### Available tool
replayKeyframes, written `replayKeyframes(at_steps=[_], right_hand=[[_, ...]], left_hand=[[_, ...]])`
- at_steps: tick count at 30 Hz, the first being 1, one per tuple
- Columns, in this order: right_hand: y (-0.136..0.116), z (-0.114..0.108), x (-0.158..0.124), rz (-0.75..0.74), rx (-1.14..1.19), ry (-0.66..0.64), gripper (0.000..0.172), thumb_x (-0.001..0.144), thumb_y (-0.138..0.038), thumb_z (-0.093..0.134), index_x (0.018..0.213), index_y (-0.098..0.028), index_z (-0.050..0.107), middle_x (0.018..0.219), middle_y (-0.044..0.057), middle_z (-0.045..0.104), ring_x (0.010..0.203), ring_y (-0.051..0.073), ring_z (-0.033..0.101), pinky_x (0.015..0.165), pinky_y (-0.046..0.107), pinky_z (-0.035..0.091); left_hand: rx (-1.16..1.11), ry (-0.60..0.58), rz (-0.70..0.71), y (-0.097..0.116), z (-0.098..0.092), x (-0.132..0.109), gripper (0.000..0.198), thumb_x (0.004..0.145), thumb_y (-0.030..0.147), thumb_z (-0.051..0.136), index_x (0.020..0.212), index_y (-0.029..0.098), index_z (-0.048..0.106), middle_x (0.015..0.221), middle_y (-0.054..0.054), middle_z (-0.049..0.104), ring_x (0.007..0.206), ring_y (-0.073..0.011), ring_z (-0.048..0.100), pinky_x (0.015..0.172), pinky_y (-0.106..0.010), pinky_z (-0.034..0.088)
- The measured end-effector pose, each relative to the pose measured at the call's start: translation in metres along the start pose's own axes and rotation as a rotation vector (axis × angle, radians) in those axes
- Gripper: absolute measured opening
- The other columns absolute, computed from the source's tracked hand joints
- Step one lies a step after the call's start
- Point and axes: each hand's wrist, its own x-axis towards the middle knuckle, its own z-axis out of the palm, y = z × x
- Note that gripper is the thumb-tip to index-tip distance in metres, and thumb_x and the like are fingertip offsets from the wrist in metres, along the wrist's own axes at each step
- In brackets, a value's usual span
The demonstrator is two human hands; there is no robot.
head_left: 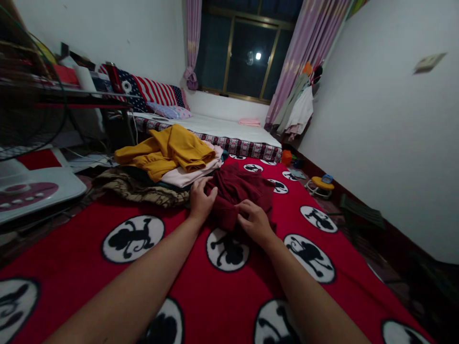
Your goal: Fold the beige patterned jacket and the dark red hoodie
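Observation:
A crumpled maroon garment [247,188] lies on the red blanket [222,291] in front of me. My left hand [201,198] is at its left edge, fingers curled and thumb against the cloth. My right hand [254,220] pinches the near edge of the same garment between thumb and fingers. Just left of it, a heap of clothes has a mustard-yellow garment [168,150] on top, a pale pink one [186,174] beneath, and a brown patterned one [143,188] at the bottom. The maroon garment's exact kind cannot be made out.
A fan [28,95] and its white base [36,186] stand at the left, beside a cluttered desk [89,98]. Beyond the blanket is a bed [222,129] under a window. A small yellow stool [322,183] and a dark folding stool [362,212] stand along the right wall.

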Motion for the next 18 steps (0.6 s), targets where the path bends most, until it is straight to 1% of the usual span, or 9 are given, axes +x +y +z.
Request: replayKeyframes(at_steps=[2, 4, 7, 9, 10, 11, 13, 15, 18], right_hand=[[0.008, -0.004, 0.003, 0.075, 0.098, 0.187, 0.020, 0.084, -0.025, 0.057, 0.100, -0.020, 0.068, 0.099, 0.005, 0.062, 0.074, 0.014, 0.061, 0.071, 0.027, 0.050], [0.020, -0.009, 0.005, 0.185, 0.061, 0.313, 0.035, 0.080, -0.027, 0.062, 0.114, -0.019, 0.063, 0.115, 0.009, 0.059, 0.071, 0.014, 0.060, 0.069, 0.029, 0.051], [0.043, -0.014, 0.006, 0.367, -0.109, 0.284, 0.075, 0.069, -0.028, 0.072, 0.139, -0.020, 0.044, 0.133, 0.014, 0.050, 0.091, 0.023, 0.062, 0.076, 0.035, 0.052], [0.055, -0.015, 0.006, 0.464, -0.167, 0.203, 0.089, 0.066, -0.033, 0.076, 0.144, -0.019, 0.036, 0.132, 0.015, 0.053, 0.103, 0.027, 0.060, 0.081, 0.037, 0.050], [0.059, -0.015, 0.006, 0.485, -0.182, 0.164, 0.085, 0.067, -0.036, 0.076, 0.142, -0.019, 0.040, 0.126, 0.014, 0.057, 0.104, 0.028, 0.060, 0.082, 0.037, 0.049], [0.062, -0.015, 0.006, 0.485, -0.195, 0.133, 0.074, 0.069, -0.037, 0.074, 0.136, -0.019, 0.048, 0.118, 0.012, 0.061, 0.102, 0.027, 0.061, 0.082, 0.036, 0.049], [0.061, -0.016, 0.006, 0.432, -0.211, 0.125, 0.044, 0.075, -0.039, 0.067, 0.114, -0.019, 0.064, 0.101, 0.009, 0.065, 0.092, 0.024, 0.062, 0.080, 0.034, 0.047], [0.053, -0.019, 0.008, 0.355, -0.153, 0.232, 0.026, 0.081, -0.040, 0.060, 0.094, -0.020, 0.069, 0.089, 0.006, 0.065, 0.084, 0.022, 0.061, 0.077, 0.033, 0.046], [0.026, -0.025, 0.011, 0.210, 0.119, 0.477, 0.022, 0.083, -0.038, 0.055, 0.090, -0.020, 0.066, 0.090, 0.005, 0.063, 0.086, 0.021, 0.058, 0.081, 0.033, 0.046]], left_hand=[[0.081, -0.093, 0.011, 0.001, 0.002, -0.002, 0.055, 0.070, 0.025, 0.069, 0.124, 0.020, 0.056, 0.127, -0.011, 0.058, 0.120, -0.0281, 0.052, 0.104, -0.041, 0.040], [0.110, -0.208, 0.010, 0.002, 0.003, -0.003, 0.075, 0.065, 0.024, 0.074, 0.135, 0.020, 0.046, 0.130, -0.012, 0.056, 0.121, -0.0291, 0.053, 0.104, -0.042, 0.041], [0.090, -0.343, 0.008, 0.007, 0.002, -0.006, 0.075, 0.068, 0.018, 0.070, 0.138, 0.020, 0.042, 0.111, -0.007, 0.067, 0.100, -0.0242, 0.063, 0.091, -0.036, 0.049], [0.103, -0.388, 0.047, 0.013, 0.001, -0.009, 0.062, 0.073, 0.015, 0.064, 0.133, 0.022, 0.049, 0.095, -0.002, 0.070, 0.089, -0.0214, 0.064, 0.085, -0.034, 0.050], [0.123, -0.392, 0.083, 0.017, 0.000, -0.011, 0.056, 0.074, 0.014, 0.061, 0.129, 0.023, 0.053, 0.093, -0.001, 0.070, 0.089, -0.0212, 0.063, 0.085, -0.035, 0.049], [0.146, -0.383, 0.123, 0.021, -0.001, -0.013, 0.051, 0.076, 0.014, 0.060, 0.126, 0.025, 0.056, 0.095, -0.002, 0.070, 0.092, -0.0218, 0.062, 0.087, -0.036, 0.047], [0.165, -0.333, 0.187, 0.030, -0.004, -0.018, 0.044, 0.080, 0.020, 0.061, 0.124, 0.025, 0.058, 0.109, -0.004, 0.067, 0.105, -0.0240, 0.058, 0.094, -0.039, 0.043], [0.111, -0.289, 0.234, 0.039, -0.007, -0.021, 0.045, 0.086, 0.032, 0.058, 0.130, 0.025, 0.053, 0.126, -0.006, 0.060, 0.118, -0.0252, 0.052, 0.102, -0.041, 0.038], [-0.047, -0.276, 0.293, 0.050, -0.011, -0.019, 0.048, 0.094, 0.042, 0.044, 0.139, 0.025, 0.045, 0.141, -0.007, 0.049, 0.130, -0.0235, 0.043, 0.109, -0.040, 0.032]])
